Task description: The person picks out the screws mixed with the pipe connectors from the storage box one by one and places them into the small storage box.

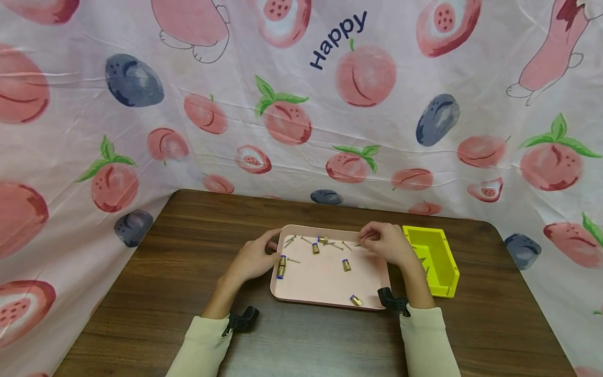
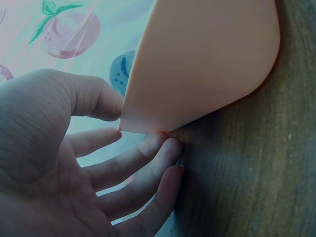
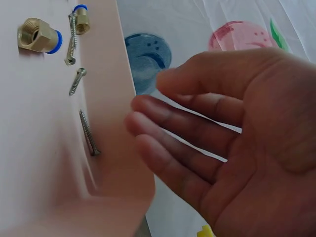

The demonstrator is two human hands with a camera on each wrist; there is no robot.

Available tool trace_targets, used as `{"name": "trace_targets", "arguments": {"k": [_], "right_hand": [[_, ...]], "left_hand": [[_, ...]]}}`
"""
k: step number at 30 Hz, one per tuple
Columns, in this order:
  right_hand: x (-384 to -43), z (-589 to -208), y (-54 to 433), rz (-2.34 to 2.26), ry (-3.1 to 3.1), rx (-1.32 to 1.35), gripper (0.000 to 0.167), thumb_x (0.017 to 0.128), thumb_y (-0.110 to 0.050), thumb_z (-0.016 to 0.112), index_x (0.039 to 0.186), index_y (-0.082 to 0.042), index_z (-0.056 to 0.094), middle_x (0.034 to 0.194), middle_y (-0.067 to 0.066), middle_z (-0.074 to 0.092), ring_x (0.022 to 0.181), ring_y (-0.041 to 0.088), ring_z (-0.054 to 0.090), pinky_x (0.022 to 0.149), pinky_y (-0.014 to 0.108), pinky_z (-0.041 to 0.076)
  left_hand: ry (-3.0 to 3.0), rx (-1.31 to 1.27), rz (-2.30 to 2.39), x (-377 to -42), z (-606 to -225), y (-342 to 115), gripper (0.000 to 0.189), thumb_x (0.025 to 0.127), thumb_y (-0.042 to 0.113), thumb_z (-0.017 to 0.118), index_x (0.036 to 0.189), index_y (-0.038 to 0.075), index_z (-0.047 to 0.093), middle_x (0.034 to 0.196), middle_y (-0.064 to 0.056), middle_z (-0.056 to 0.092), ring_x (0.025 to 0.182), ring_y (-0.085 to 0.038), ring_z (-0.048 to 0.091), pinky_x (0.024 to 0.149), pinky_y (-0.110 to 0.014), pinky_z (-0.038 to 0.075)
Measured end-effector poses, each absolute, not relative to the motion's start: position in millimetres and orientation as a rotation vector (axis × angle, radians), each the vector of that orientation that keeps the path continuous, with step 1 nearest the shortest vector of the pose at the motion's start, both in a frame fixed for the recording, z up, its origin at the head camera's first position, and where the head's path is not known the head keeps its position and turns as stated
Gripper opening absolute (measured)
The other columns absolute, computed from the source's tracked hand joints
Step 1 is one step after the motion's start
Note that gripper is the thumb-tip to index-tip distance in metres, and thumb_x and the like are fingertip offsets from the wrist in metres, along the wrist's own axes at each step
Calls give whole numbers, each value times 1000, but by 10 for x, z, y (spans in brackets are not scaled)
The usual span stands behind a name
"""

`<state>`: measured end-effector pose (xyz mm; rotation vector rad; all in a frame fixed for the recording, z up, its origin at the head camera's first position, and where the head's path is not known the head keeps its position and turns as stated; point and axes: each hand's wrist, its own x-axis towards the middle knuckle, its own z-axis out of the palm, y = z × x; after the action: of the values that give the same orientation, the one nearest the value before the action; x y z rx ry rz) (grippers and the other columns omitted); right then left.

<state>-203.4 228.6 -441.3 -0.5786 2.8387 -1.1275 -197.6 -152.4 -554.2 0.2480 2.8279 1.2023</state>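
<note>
A pale pink tray (image 1: 320, 288) lies on the table with several screws (image 1: 334, 246) and several brass push-in fittings with blue rings (image 1: 346, 265) in it. My left hand (image 1: 256, 256) holds the tray's left side, thumb at the rim and fingertips against the outer wall, as the left wrist view shows. Over the far right corner of the tray is my right hand (image 1: 387, 243), its fingers loosely bent. Nothing shows between those fingers in the right wrist view. Close to them, a screw (image 3: 89, 133) lies along the tray's far wall.
To the right of the tray stands a yellow bin (image 1: 440, 251) with several screws inside. The wooden table (image 1: 212, 220) backs onto a fruit-print cloth (image 1: 292, 173). Two fittings (image 1: 281, 267) lie end to end by the tray's left wall.
</note>
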Motion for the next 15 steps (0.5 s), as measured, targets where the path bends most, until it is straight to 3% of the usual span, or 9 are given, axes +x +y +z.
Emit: {"name": "trace_targets", "arguments": {"k": [8, 15], "right_hand": [[-2043, -4444, 2263, -1001, 2841, -642, 8, 94, -2, 73, 101, 0, 77, 94, 8, 79, 91, 28, 75, 88, 51, 61], [-2026, -4467, 2252, -890, 2853, -598, 15, 91, -1, 68, 102, -2, 78, 98, 10, 80, 96, 31, 76, 92, 52, 60]], "left_hand": [[2831, 233, 1195, -1972, -5514, -1528, 65, 98, 35, 73, 161, 28, 57, 110, 7, 79, 99, -18, 72, 89, -45, 55], [2831, 237, 1191, -1951, -5499, -1514, 65, 98, 35, 73, 161, 28, 57, 111, 8, 79, 99, -18, 71, 89, -44, 55]]}}
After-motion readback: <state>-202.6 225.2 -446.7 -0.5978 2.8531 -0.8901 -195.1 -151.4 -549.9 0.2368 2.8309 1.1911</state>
